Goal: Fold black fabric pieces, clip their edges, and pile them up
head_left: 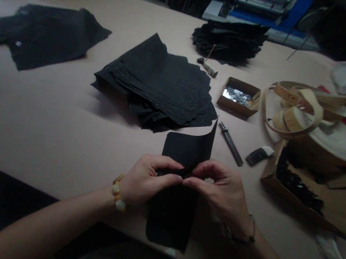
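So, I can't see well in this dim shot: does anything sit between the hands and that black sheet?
Nothing visible: the left hand and right hand already pinch the black sheet directly.

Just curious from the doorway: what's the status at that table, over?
Left hand and right hand both pinching black sheet at mid-fold. Sheet's top corner curls up. Black stack behind, metal tool to the right, both apart from it.

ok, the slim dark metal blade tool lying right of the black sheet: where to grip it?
Probably mid-shaft on the slim dark metal blade tool, coming from above with fingers across its narrow width. It lies flat and diagonal on the beige table, with bare surface on both sides; its upper end looks sharper.
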Demonstrator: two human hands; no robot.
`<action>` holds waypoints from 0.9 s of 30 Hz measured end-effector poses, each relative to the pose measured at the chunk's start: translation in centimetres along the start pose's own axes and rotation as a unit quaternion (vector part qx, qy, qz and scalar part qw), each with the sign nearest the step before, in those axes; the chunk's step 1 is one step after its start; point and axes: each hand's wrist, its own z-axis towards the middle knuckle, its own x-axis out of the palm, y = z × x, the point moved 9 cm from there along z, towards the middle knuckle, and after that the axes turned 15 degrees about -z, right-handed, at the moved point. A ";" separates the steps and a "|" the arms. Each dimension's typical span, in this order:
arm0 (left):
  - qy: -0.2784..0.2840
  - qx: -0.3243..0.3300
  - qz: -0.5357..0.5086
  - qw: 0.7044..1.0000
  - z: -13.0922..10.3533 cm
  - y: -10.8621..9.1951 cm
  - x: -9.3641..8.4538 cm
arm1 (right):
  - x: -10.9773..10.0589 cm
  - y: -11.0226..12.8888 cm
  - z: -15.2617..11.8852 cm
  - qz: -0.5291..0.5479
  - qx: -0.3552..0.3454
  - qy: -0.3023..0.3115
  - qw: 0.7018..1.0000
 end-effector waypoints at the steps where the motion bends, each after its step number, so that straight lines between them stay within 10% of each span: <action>1: -0.004 0.023 0.020 1.000 0.0 -0.3 -0.1 | 0.0 -0.1 0.0 0.010 -0.001 -0.004 1.000; 6: -0.004 0.145 0.119 0.982 -0.7 -2.1 0.3 | -2.2 1.2 -0.3 -0.085 -0.107 -0.118 0.984; 13: 0.017 0.289 0.223 0.931 -2.9 -3.7 1.9 | -2.6 6.5 -3.3 -0.347 -0.386 -0.177 0.836; 27: 0.070 0.445 0.218 0.866 -4.4 -5.5 2.5 | -2.0 7.8 -4.8 -0.248 -0.462 -0.116 0.844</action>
